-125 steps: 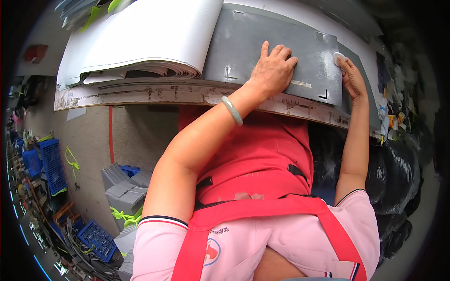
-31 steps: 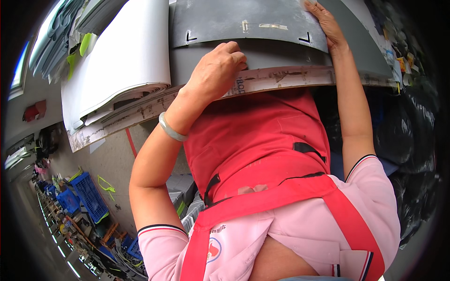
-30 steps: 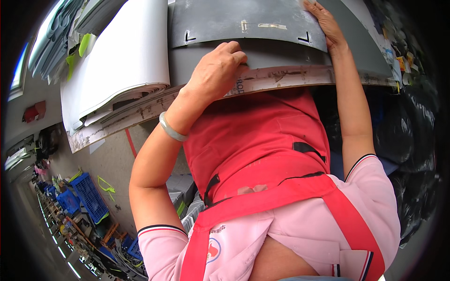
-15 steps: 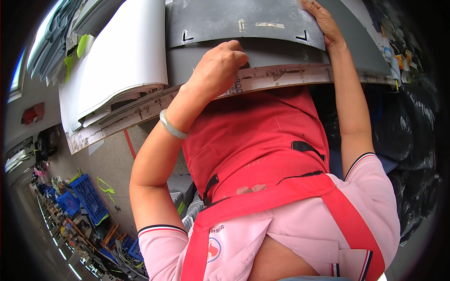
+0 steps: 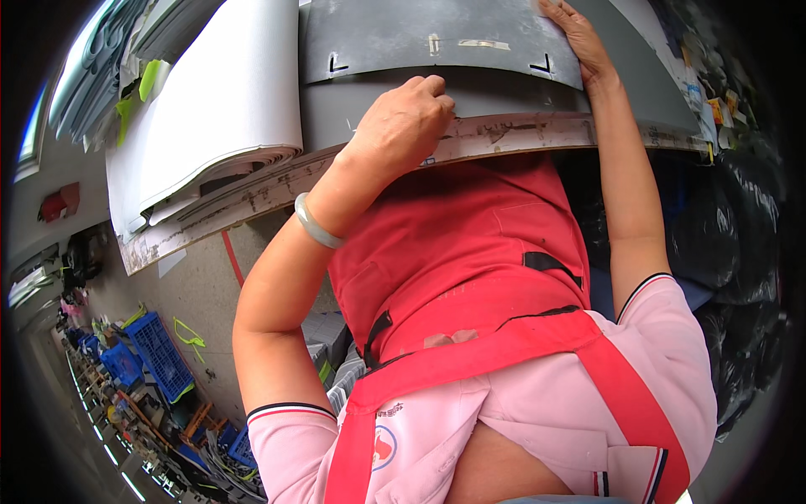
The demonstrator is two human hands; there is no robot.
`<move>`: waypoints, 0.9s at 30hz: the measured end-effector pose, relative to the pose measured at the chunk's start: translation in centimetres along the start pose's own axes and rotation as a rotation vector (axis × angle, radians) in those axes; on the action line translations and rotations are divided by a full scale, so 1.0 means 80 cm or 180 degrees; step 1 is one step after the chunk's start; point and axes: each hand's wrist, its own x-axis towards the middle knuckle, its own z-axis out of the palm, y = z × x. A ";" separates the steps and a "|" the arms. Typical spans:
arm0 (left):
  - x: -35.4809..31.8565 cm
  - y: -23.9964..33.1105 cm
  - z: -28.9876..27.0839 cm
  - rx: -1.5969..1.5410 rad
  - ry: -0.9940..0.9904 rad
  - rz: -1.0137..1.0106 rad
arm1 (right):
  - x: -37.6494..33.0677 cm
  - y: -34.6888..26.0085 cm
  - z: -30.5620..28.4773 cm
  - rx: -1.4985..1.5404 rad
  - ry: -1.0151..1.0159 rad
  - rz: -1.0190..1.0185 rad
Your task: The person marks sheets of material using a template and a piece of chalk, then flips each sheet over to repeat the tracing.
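A stiff grey template sheet (image 5: pixel 395 35) with L-shaped corner cutouts and strips of tape lies over a dark grey sheet (image 5: pixel 504 97) on the table. At the template's right edge is my right hand (image 5: pixel 579 40), its fingers curled against that edge. My left hand (image 5: pixel 405 122), with a pale bangle on the wrist, is closed just below the template's near edge, over the dark sheet and the table's front rim. Its fingertips are turned away, so anything pinched in them is hidden.
A thick white roll of sheet material (image 5: pixel 227 92) lies left of the template. The table's worn front edge (image 5: pixel 504 134) runs close to my red apron. Black plastic bags (image 5: pixel 714 227) are at the right below the table. Blue crates (image 5: pixel 159 353) stand on the floor at left.
My left hand has shifted a little to the right along the table's front edge, still closed. The right hand and the template stay where they were.
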 end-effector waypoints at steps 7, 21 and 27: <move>-0.008 -0.008 0.005 -0.0237 0.0319 -0.0072 | -0.013 -0.011 0.029 0.0068 0.0037 0.0119; 0.000 0.000 0.002 -0.0393 0.0319 -0.0272 | -0.011 -0.011 0.020 -0.0144 0.0045 0.0014; 0.004 -0.002 -0.002 -0.0696 0.0211 -0.0429 | -0.011 -0.010 0.018 0.0045 -0.0019 0.0038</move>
